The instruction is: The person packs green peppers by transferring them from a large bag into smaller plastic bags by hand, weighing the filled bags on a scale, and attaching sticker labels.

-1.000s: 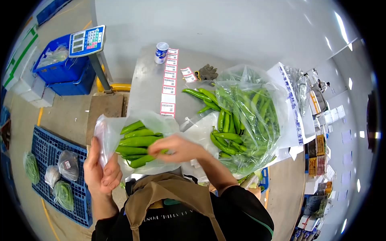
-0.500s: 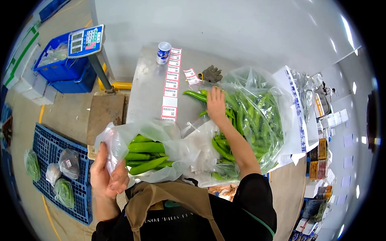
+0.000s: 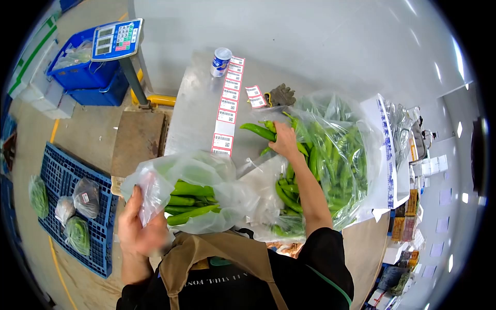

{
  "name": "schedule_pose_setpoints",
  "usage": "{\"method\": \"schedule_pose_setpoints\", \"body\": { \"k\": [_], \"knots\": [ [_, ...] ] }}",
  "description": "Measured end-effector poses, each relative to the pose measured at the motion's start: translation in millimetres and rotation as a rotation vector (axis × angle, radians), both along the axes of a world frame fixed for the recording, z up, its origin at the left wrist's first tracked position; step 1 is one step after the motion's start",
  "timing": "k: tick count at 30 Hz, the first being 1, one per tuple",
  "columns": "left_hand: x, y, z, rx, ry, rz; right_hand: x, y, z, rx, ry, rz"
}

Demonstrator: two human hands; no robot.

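Observation:
My left hand (image 3: pixel 142 222) pinches the edge of a clear plastic bag (image 3: pixel 150 194) at the lower left. Several long green peppers (image 3: pixel 194 201) lie inside that bag, their tips toward the right. My right hand (image 3: pixel 284 140) is closed around a green pepper (image 3: pixel 257 131) at the mouth of a large clear bag (image 3: pixel 338 160). This big bag is full of green peppers, and some poke out by my fingers. My fingers partly hide how many peppers the right hand grips.
A strip of barcode labels (image 3: pixel 227 108) runs along the metal table (image 3: pixel 194 103) beside a blue and white can (image 3: pixel 221 62). Near it lie grey gloves (image 3: pixel 282 95). To the left stand a scale (image 3: pixel 118 40), blue crates (image 3: pixel 85 70) and a blue pallet (image 3: pixel 67 206) with bagged vegetables.
My right hand has closed on a green pepper and drawn back slightly toward me. The left hand still holds the small bag's edge. The whole view has shifted a little.

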State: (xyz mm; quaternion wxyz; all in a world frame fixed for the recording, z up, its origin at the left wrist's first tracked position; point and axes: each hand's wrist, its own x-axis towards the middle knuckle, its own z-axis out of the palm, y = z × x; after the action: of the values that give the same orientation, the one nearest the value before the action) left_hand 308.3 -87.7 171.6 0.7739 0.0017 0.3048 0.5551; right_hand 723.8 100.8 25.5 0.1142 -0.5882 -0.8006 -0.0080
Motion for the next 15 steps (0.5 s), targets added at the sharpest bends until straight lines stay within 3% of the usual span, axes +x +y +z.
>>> {"method": "schedule_pose_setpoints", "body": {
  "k": [3, 5, 7, 8, 11, 13, 15],
  "knots": [
    [-1, 6, -5, 0.074, 0.194, -0.091, -21, -26, 35, 0.09, 0.095, 0.079],
    [-1, 10, 0, 0.248, 0.64, -0.106, -39, -42, 60, 0.132, 0.086, 0.13],
    [5, 12, 17, 0.517, 1.358, -0.039, -55, -58, 81, 0.157, 0.034, 0.176],
    [14, 18, 30, 0.545, 1.654, 0.107, -62, -64, 89, 0.185, -0.004, 0.207],
    [24, 36, 48, 0.821, 1.939, 0.415, -80, -78, 109, 0.247, -0.054, 0.276],
    [37, 52, 51, 1.055, 2.012, 0.398, -95, -86, 120, 0.286, -0.084, 0.328],
    [59, 62, 55, 1.233, 1.889, 0.087, -113, -95, 133, 0.355, -0.105, 0.38]
  ]
}}
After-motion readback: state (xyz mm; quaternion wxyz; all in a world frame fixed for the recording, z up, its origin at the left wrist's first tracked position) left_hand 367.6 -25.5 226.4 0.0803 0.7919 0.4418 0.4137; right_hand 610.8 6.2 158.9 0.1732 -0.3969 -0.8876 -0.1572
